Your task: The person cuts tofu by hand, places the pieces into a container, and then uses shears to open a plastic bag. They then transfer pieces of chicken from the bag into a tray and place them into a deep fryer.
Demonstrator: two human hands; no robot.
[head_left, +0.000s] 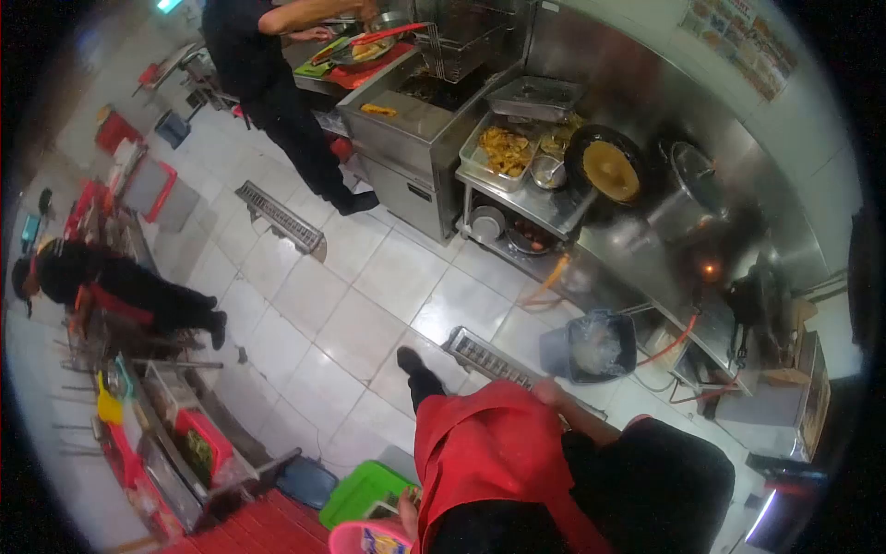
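At the bottom, my left hand [407, 512] is closed at the edge of a pink tub [343, 535], which holds a blue and yellow packet [383, 543]. A green crate [365, 494] lies just beyond the tub. My right hand [551, 395] is against the side of my red apron [489, 443]; its fingers are too indistinct to make out.
A grey bin [581, 349] stands near my right hand, below a steel worktable [531, 205] bearing food trays and a pan [604, 166]. One person [291, 120] works by the fryer [406, 125]; another [138, 286] bends at the left. Floor drains [277, 217] cross the tiles.
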